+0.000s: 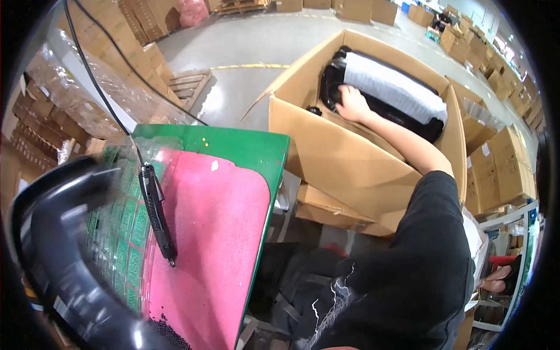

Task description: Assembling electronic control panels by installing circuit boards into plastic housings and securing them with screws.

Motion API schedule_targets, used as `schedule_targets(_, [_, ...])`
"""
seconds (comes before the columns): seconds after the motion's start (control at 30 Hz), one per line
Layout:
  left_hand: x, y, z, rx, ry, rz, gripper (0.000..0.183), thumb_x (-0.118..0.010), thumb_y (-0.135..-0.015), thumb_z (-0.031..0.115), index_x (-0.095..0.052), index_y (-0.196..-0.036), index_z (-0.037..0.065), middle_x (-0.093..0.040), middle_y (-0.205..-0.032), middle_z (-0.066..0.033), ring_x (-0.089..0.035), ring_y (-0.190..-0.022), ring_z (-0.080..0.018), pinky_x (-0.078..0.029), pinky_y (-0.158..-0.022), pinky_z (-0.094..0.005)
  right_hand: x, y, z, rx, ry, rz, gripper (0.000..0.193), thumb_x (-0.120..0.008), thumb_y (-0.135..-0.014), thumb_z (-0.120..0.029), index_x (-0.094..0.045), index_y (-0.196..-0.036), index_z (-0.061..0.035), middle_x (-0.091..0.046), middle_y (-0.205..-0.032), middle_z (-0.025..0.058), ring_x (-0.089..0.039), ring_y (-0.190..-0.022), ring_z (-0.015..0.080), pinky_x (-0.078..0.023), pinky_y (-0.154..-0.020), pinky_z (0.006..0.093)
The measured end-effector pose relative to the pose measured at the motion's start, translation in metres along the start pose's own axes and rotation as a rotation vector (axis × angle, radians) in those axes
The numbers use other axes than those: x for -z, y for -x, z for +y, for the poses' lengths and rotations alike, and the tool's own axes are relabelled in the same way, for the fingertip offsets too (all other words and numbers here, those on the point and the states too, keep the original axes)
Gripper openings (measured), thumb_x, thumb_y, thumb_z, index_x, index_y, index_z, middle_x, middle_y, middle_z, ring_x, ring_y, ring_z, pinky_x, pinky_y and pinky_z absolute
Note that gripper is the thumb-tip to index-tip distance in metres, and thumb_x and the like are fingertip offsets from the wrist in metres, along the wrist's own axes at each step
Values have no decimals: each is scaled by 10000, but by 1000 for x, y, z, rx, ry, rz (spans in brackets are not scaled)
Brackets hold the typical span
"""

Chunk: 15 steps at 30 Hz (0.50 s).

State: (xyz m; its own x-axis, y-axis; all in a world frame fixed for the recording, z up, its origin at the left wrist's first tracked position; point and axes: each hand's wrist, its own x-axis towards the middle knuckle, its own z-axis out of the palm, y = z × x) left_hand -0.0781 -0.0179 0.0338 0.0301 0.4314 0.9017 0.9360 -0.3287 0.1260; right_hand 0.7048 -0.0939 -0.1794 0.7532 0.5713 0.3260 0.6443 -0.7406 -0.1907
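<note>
Apparently the step is reaching in: at one o'clock the right hand (354,105) touches the carton's (338,153) black part (386,109), finger grip untellable, left hand unseen; lifting needs a firm hold.

The glossy black curved plastic shell (81,297) is blurred and cut off below; the tiny black pieces (167,333) are indistinct.

A: Long black plastic part (388,118)?
B: Lying in open brown cardboard carton (350,160), white wrapping sheet (391,76) across its top
A: Glossy black curved plastic shell (55,251)?
B: Lower left, blurred, hollow side rightward
</note>
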Motion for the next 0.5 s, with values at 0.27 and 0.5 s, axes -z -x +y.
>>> schedule_targets(0.27, [56, 61, -102, -60, -152, 162, 205, -710, -906, 170, -688, -934, -32, -666, -964, -199, -629, -872, -338, -504, -815, -459, -74, 47, 7, -204, 50, -646, 614, -620, -920, -416, -513, -1404, -53, -538, -1395, 235, -527, -1301, 398, -462, -1044, 505])
schedule_targets(0.5, [84, 76, -185, -77, -261, 326, 202, -729, -874, 193, -686, -923, 1, -673, -969, -174, -629, -889, -311, -499, -822, -448, -34, 50, -9, -242, -164, -848, 618, -553, -956, -511, -596, -1344, -33, -631, -1279, 257, -591, -1229, 404, -478, -1023, 506])
